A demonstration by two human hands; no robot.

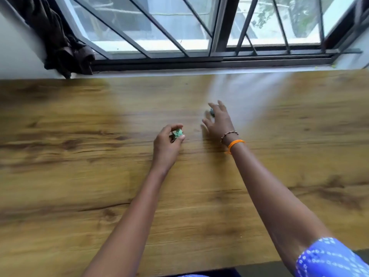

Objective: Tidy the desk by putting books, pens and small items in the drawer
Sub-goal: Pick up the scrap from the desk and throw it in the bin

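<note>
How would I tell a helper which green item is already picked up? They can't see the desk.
On the wooden desk under the window, find the left hand. The green lump is pinched in its fingers; the other small item lies farther back, under the spread right hand.

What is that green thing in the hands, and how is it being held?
The left hand pinches a small green item by its sides, between fingertips and thumb. The right hand reaches over another small greenish item; whether it grips it cannot be told.
</note>
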